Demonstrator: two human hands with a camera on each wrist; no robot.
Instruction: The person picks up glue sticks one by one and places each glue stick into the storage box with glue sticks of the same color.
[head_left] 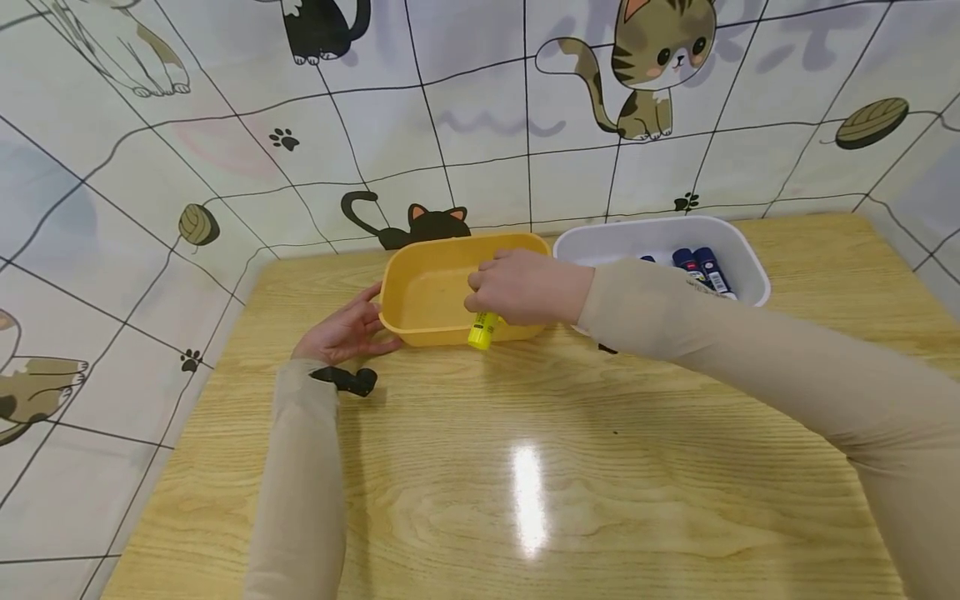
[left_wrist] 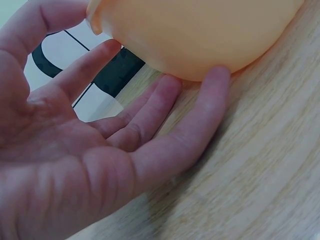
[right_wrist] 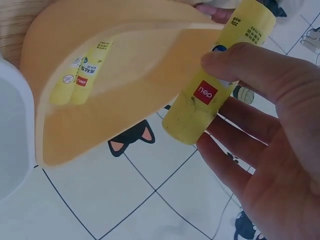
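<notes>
My right hand (head_left: 521, 287) grips a yellow glue stick (head_left: 482, 331) above the orange-yellow basin (head_left: 427, 336). In the right wrist view, the thumb presses the labelled side of the glue stick (right_wrist: 195, 110) and fingers lie behind it. Two more yellow glue sticks (right_wrist: 82, 75) lie side by side inside the basin; the right arm hides them in the head view. On the basin's left side rests my left hand (head_left: 347, 329). Its spread fingertips and thumb touch the outer wall and rim of the basin (left_wrist: 200, 40), with the palm apart from it.
A white basin (head_left: 738, 242) stands right beside the yellow one, holding several dark blue glue sticks (head_left: 701, 265), partly behind the right forearm. Both basins stand at the back of the wooden table (head_left: 450, 467), against a wall covering (head_left: 480, 125) with cat drawings.
</notes>
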